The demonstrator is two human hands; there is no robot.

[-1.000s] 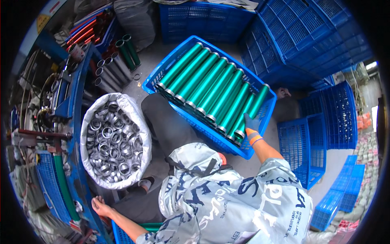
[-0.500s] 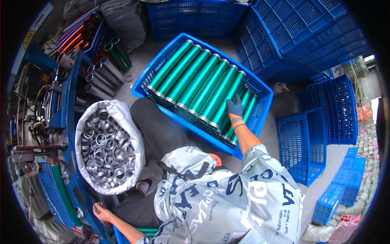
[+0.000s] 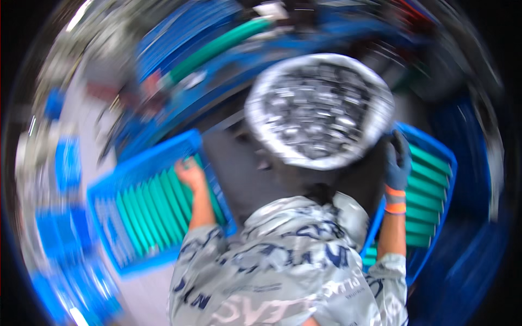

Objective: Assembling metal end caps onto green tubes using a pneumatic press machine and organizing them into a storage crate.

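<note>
Spreading blurred: grey floor [image 3: 138, 290] | left blue crate [image 3: 141, 163], right blue crate [image 3: 429, 139] | white sack [image 3: 261, 127] between | smooth bright-green tubes [image 3: 155, 209], rowed inside both crates | bare left hand [image 3: 190, 173] curled at left tubes, gloved right hand [image 3: 398, 160] at right crate's edge, cannot tell either's grip | silvery rings [image 3: 318, 108] in sack

Pale grey floor [image 3: 138, 290] is seen at the near left and again farther off along the left side. Blue plastic crates [image 3: 54, 231] are set toward the left edge, strongly blurred. The far side is crossed by a long blue bench frame [image 3: 217, 81]. The right is filled by dark blue shapes [image 3: 467, 146], too smeared to be identified. A bright white streak [image 3: 79, 16] is shown at the far left.
</note>
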